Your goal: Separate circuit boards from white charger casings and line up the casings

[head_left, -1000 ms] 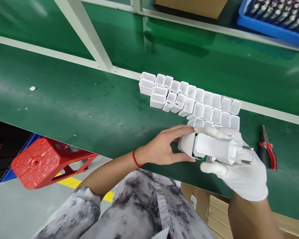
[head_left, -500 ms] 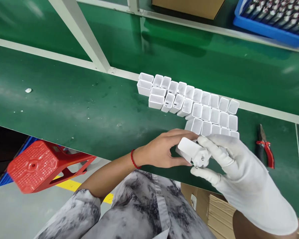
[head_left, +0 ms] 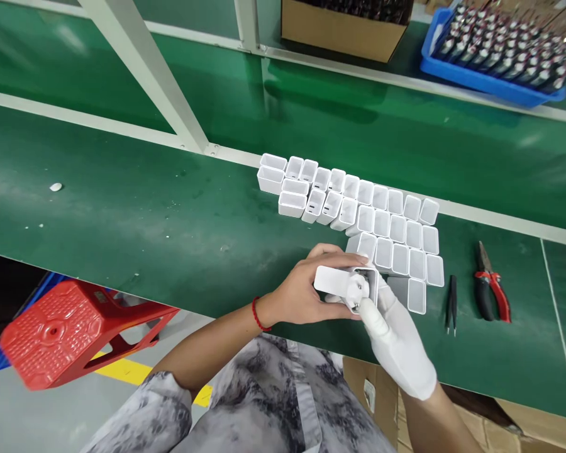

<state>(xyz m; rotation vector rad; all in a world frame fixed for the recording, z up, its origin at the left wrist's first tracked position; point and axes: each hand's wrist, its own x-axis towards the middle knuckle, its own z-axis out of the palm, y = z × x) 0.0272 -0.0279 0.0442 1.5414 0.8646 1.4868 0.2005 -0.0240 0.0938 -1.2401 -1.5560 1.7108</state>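
Observation:
My bare left hand (head_left: 306, 289), with a red thread bracelet at the wrist, grips a white charger housing (head_left: 332, 282) at the near edge of the green bench. My right hand (head_left: 396, 333), in a white glove, presses the round plug end (head_left: 357, 290) of the charger into that housing with thumb and fingers. Both hands hold the same white charger. Just behind them stand several empty white housings (head_left: 382, 220) in rows, open side up.
Black tweezers (head_left: 450, 302) and red-handled pliers (head_left: 490, 290) lie right of the housings. A blue tray (head_left: 490, 82) of parts and a cardboard box (head_left: 344, 31) sit on the far shelf. A white frame post (head_left: 146, 69) slants across. A red stool (head_left: 70, 333) lies below left.
The charger has turned: its prongs pointed right, now its plug end faces me. My gloved right hand shifted from cradling it to pressing on its end. The view moved back, showing tweezers.

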